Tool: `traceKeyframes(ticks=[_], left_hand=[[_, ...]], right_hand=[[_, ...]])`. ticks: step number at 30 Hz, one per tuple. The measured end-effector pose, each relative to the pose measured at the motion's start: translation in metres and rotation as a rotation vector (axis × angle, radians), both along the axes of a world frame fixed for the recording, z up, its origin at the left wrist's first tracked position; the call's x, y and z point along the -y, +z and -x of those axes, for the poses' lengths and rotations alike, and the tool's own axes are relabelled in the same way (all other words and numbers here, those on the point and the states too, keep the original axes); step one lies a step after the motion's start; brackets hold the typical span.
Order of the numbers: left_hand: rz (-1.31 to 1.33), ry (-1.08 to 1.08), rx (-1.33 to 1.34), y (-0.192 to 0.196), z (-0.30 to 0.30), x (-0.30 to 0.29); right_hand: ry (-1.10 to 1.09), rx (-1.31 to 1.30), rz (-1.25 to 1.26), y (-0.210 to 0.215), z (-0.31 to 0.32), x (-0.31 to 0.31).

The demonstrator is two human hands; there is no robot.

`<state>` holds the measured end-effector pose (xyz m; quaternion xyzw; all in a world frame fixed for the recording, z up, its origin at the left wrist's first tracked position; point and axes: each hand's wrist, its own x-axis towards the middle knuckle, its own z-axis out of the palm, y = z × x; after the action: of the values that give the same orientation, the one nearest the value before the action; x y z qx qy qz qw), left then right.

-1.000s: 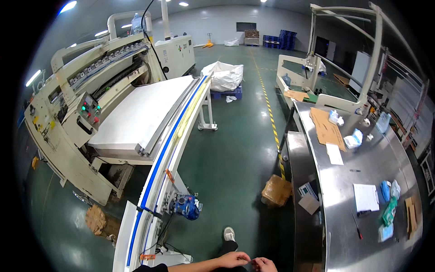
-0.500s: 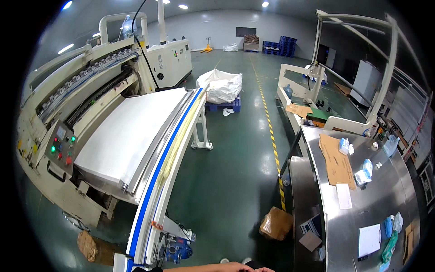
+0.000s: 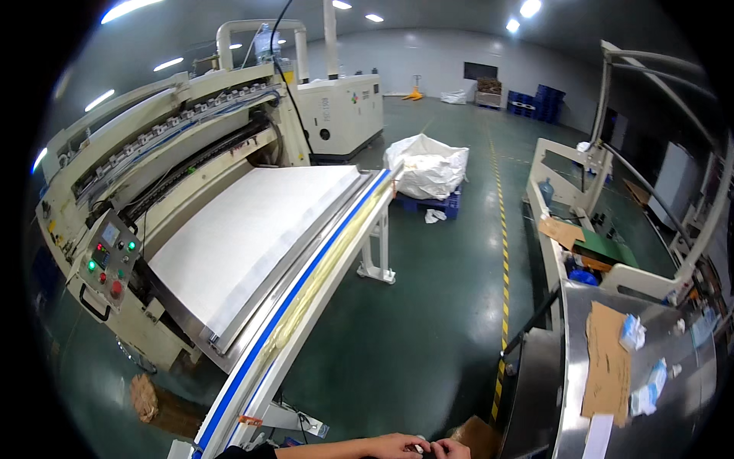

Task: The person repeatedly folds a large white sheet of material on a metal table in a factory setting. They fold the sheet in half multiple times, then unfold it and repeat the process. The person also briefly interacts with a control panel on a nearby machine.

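My left hand (image 3: 399, 446) comes in at the bottom edge on a bare forearm with a dark sleeve. Its fingers are curled, and a small whitish bit shows at their tips, too small to name. Close beside it on the right, my right hand (image 3: 453, 450) is also curled, its lower part cut off by the frame; what it holds, if anything, is hidden. Both hands are nearest to the white-framed conveyor rail (image 3: 294, 325) with a blue strip, to their left, and a brown carton (image 3: 478, 437), partly hidden behind the right hand.
A large cream machine (image 3: 176, 115) carries a white sheet (image 3: 252, 229) on its bed and a control panel (image 3: 111, 256) with lit green buttons. Ahead, a white bulk bag (image 3: 428, 168) rests on a blue pallet (image 3: 442, 205). On the right stands a steel table (image 3: 569, 344) with cardboard (image 3: 608, 359) on it.
My view has tilted up and turned left, so the scene sits further right and the table's near part has left the frame. Both hands show more fully, higher in the picture.
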<state>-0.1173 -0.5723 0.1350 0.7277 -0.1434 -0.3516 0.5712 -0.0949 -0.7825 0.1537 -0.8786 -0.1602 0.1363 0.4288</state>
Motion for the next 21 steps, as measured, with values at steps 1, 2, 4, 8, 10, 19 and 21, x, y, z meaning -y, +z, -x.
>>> traceKeyframes(ticks=[1, 2, 4, 8, 10, 19, 21], left_hand=[[-0.033, -0.025, -0.004, 0.008, -0.015, -0.001], [-0.074, 0.014, 0.024, 0.019, -0.028, -0.006], [0.066, 0.152, 0.022, 0.007, -0.045, -0.013], [0.182, 0.232, -0.110, -0.032, -0.066, -0.029], [0.099, 0.243, -0.103, -0.037, -0.084, -0.047], [0.079, 0.480, 0.020, -0.024, -0.188, -0.150], [0.073, 0.570, 0.173, -0.035, -0.195, -0.169]], right_hand=[[0.047, -0.018, -0.025, 0.008, -0.017, -0.002], [0.070, 0.012, -0.038, 0.007, -0.034, -0.008], [0.137, 0.078, -0.057, 0.007, -0.069, -0.017], [0.260, 0.014, 0.074, -0.008, -0.118, -0.042], [0.299, 0.009, 0.099, -0.014, -0.142, -0.060], [0.469, 0.199, 0.223, -0.019, -0.263, -0.171], [0.540, 0.261, 0.146, -0.034, -0.293, -0.190]])
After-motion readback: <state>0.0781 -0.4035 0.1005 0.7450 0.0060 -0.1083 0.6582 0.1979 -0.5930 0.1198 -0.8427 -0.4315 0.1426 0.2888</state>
